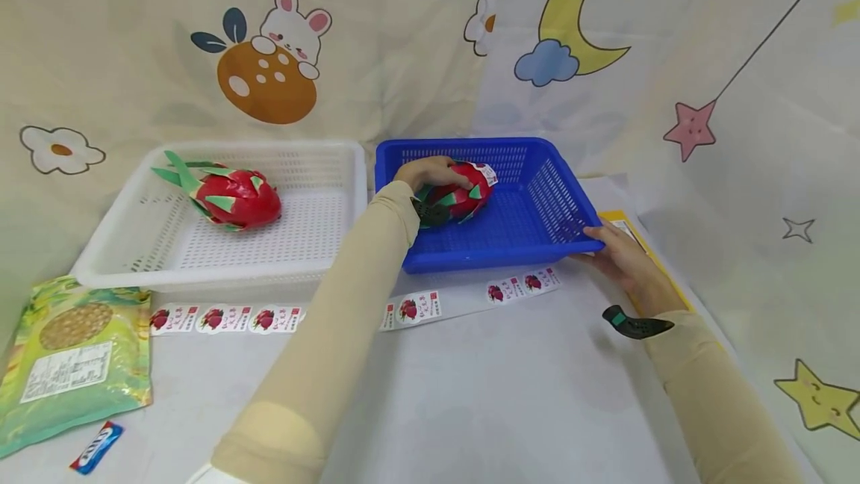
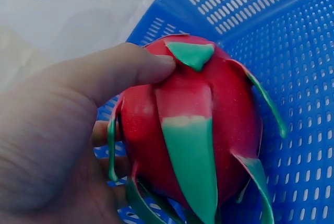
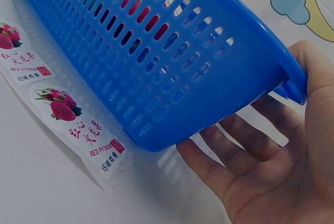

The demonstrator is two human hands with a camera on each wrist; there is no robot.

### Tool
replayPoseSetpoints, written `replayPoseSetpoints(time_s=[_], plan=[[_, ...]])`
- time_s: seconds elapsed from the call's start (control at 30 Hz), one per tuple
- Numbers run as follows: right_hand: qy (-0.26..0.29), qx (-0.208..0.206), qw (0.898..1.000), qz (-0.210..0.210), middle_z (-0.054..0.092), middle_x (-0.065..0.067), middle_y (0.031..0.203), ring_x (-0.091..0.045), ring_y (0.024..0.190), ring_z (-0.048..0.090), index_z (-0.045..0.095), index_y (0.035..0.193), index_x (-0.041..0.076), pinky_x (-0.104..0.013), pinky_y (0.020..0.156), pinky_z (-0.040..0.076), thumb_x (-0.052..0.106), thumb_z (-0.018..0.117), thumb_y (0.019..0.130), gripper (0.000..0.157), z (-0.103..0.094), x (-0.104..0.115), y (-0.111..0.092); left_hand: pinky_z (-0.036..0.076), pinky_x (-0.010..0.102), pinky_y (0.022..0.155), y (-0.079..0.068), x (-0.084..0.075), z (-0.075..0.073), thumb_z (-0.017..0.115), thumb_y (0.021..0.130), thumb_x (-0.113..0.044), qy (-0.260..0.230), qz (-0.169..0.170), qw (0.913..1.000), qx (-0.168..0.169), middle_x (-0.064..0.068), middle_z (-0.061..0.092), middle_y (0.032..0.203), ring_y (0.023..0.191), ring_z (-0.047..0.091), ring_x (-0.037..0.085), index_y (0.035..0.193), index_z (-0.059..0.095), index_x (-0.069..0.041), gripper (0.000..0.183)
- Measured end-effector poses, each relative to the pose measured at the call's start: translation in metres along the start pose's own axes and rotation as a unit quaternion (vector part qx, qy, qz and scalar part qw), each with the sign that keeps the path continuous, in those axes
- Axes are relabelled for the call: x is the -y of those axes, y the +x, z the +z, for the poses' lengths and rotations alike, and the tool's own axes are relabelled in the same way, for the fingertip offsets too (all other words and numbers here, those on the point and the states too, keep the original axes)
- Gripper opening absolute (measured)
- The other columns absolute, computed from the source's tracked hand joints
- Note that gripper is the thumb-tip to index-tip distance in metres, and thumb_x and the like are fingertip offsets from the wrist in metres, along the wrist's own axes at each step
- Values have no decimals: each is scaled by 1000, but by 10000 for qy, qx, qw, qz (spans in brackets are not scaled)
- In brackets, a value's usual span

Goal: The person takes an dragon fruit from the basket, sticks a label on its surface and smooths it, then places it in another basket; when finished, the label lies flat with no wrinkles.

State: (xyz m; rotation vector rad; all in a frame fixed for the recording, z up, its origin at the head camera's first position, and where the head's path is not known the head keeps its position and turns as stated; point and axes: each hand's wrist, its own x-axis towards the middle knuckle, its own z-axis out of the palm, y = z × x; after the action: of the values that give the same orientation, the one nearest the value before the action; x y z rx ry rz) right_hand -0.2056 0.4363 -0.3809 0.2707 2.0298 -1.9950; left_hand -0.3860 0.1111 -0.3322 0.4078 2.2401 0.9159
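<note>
"What's nearest?"

"The table (image 1: 504,394), with the stickers (image 1: 419,309) across mid-frame, just below the basket (image 1: 510,254). I'd avoid dragging its edge over them."

"And the right hand (image 1: 625,258)?"

"Right of centre, gripping the basket's near right corner: thumb at the rim (image 3: 287,59), other fingers underneath, slightly apart. A light, steady hold should do. Whether that corner is off the table, I can't tell."

"The left hand (image 1: 430,172)?"

"Near the centre, clamped on the fruit (image 1: 465,196), thumb on one side, other fingers round the other. The fruit is in the basket's left half."

"How best to handle it?"

"By the round red body; the thin leaves (image 2: 190,161) look easy to bend. Spare the label (image 1: 487,173) at its upper right end from rubbing, too."

"And beyond?"

"The cloth (image 1: 416,43) fills the top of the frame, near the basket's far wall, so I wouldn't push backward."
</note>
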Motion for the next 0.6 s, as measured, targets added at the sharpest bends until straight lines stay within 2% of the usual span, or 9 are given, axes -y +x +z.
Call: replayPoseSetpoints(time_s=[0.07,0.17,0.27,0.37,0.5,0.6], plan=[[10,6,10000,-19,12,-14,162,-28,137,31,9,157,20,-48,113,26,27,47,101,68,0,-1,0,33,45,115,1,1,1,65,86,-47,-22,-4,10000,-8,8,27,157,141,32,26,155,20,-17,88],[-54,39,10000,-53,16,-13,160,-22,130,39,10,157,19,-42,111,34,28,47,101,67,2,-3,0,32,45,116,-2,4,1,65,86,-47,16,27,10000,-21,8,26,157,141,31,27,155,21,-16,88],[82,46,9999,-65,20,-12,158,-19,125,44,13,157,19,-32,100,48,27,49,101,67,5,-5,1,31,44,116,-6,5,0,65,86,-48,106,67,9999,-32,7,24,158,142,29,27,155,21,-16,88],[221,22,9997,-69,21,-11,157,-18,124,44,12,157,19,-23,87,55,27,49,101,67,5,-4,1,29,43,117,-11,3,-4,65,86,-50,197,93,9997,-69,6,22,160,144,26,25,155,21,-16,89],[304,-39,9995,-56,19,-10,158,-19,127,41,11,157,20,-25,89,54,27,50,101,68,4,-2,0,29,43,117,-23,-5,-9,63,87,-51,370,242,9989,-162,6,25,159,145,27,25,154,23,-15,86],[259,-67,9996,-34,19,-9,159,-20,128,39,11,157,21,-31,98,47,28,50,100,69,2,-1,-1,30,43,117,-36,-10,-12,62,88,-50,474,493,9975,-203,6,28,157,144,30,24,153,24,-14,84]])
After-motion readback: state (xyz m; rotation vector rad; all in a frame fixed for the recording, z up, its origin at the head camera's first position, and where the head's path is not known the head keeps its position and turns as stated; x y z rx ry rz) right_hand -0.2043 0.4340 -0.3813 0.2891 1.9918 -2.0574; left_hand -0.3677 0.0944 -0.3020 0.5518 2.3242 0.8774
